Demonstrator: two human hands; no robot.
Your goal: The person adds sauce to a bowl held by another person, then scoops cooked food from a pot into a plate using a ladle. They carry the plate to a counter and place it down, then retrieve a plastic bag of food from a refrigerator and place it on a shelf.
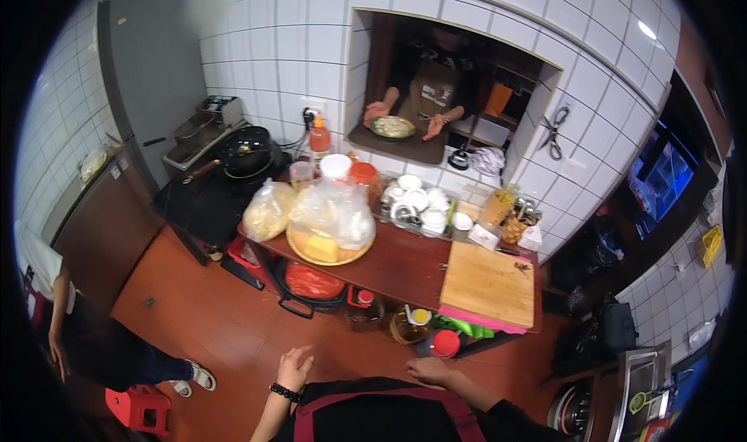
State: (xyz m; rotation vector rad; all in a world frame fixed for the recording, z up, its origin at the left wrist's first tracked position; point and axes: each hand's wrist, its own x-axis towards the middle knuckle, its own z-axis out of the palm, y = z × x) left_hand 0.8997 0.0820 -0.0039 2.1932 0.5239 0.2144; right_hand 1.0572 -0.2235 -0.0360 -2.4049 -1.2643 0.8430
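Observation:
My left hand (295,367), with a dark beaded bracelet at the wrist, hangs in the air over the red floor with loosely bent fingers and nothing in it. My right hand (432,371) is held in front of my apron, its fingers curled under and partly hidden. Just beyond it, a large bottle with a red cap (446,344) stands below a dark red wooden table (402,264). On that table's right end lies a wooden cutting board (487,281) over a pink one. Further left, a yellow round basket (330,258) holds plastic bags and a yellow block.
Through a wall hatch, another person's hands flank a plate of food (392,127) on a brown tray (402,146). A black wok (245,151) sits at left. Another person stands beside a red stool (139,408). Oil jugs (411,324) and a black tub (312,281) occupy the space under the table.

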